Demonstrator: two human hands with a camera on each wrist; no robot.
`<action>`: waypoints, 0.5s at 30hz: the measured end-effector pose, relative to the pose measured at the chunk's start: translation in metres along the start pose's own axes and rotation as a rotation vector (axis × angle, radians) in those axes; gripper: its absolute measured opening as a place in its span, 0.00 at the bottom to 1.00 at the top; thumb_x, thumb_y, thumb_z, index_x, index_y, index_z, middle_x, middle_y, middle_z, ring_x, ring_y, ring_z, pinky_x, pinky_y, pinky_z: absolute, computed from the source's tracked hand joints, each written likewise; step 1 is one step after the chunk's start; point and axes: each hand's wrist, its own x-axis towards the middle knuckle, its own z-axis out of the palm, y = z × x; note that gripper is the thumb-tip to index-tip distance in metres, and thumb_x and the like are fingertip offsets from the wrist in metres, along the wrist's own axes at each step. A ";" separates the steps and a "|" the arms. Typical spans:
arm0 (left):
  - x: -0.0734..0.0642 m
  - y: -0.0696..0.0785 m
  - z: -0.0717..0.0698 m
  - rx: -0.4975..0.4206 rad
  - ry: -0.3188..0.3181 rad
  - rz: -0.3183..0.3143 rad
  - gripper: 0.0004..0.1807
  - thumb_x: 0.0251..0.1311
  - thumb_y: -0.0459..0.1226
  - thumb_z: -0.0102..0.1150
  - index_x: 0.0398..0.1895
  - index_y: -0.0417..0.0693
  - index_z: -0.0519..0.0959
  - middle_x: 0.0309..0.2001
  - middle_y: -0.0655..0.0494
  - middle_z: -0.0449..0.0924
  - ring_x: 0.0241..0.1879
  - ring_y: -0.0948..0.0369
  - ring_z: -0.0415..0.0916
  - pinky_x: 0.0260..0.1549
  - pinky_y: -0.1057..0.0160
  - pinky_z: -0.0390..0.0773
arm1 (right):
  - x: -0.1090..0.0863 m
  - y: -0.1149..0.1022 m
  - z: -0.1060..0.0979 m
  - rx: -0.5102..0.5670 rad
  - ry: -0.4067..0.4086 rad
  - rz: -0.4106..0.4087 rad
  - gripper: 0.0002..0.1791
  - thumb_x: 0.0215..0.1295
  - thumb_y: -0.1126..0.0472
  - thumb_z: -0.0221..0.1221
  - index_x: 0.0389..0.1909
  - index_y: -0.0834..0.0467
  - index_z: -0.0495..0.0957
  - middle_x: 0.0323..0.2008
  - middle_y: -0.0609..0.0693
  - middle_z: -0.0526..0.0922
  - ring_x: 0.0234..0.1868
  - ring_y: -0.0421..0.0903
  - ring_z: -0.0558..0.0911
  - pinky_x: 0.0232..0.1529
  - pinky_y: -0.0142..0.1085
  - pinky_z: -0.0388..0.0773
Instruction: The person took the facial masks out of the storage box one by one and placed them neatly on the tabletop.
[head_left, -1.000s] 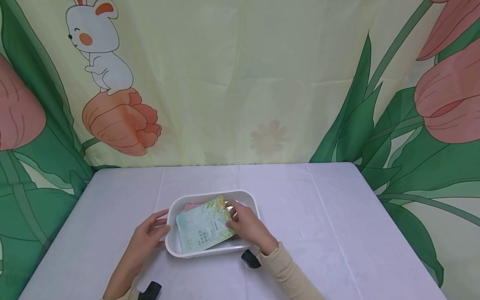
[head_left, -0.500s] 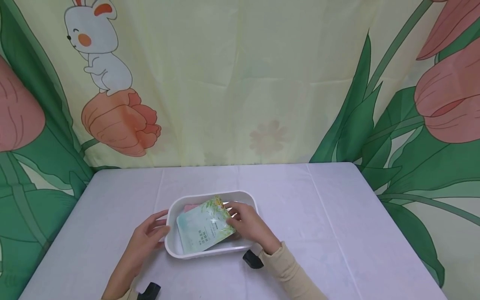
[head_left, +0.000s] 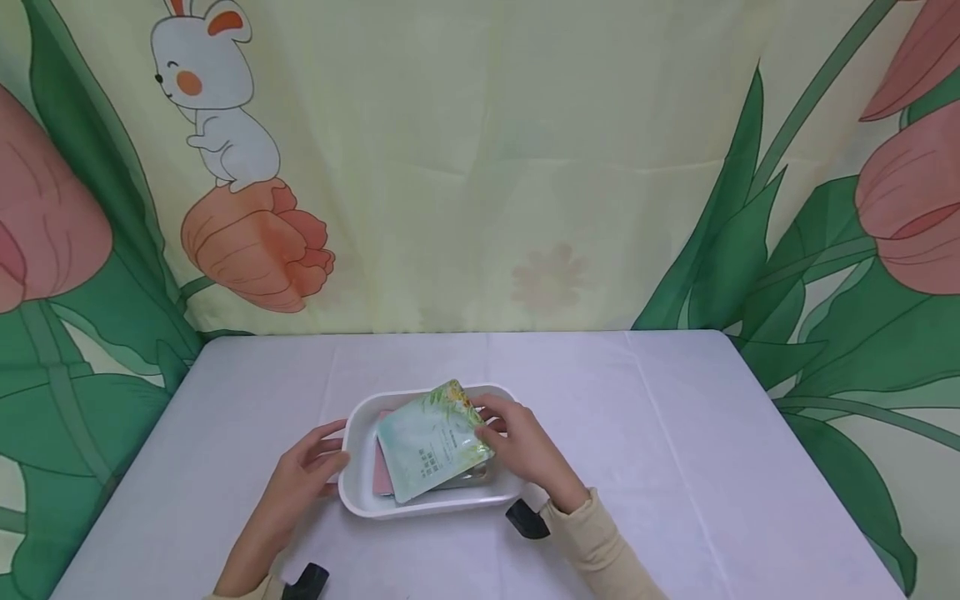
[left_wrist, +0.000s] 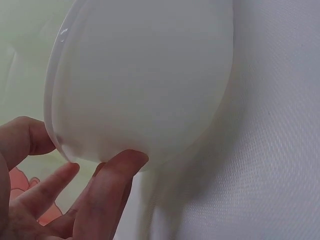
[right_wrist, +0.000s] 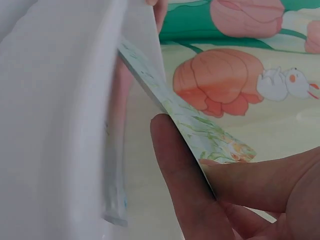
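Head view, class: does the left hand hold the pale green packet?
No, the right hand pinches the pale green packet, while the left hand touches the white tray.

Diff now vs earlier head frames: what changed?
The pale green packet has lifted and shifted right relative to the tray, its far corner now overlapping the tray's far rim; more of the pink item shows. The right hand still pinches the packet; the left hand stays at the tray's left end.
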 end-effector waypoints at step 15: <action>0.001 0.003 0.002 0.045 0.015 -0.039 0.30 0.66 0.40 0.60 0.71 0.56 0.66 0.63 0.41 0.74 0.52 0.57 0.80 0.37 0.63 0.85 | -0.003 -0.005 -0.023 0.011 0.066 0.065 0.20 0.66 0.73 0.59 0.58 0.62 0.76 0.47 0.58 0.83 0.43 0.51 0.86 0.45 0.39 0.83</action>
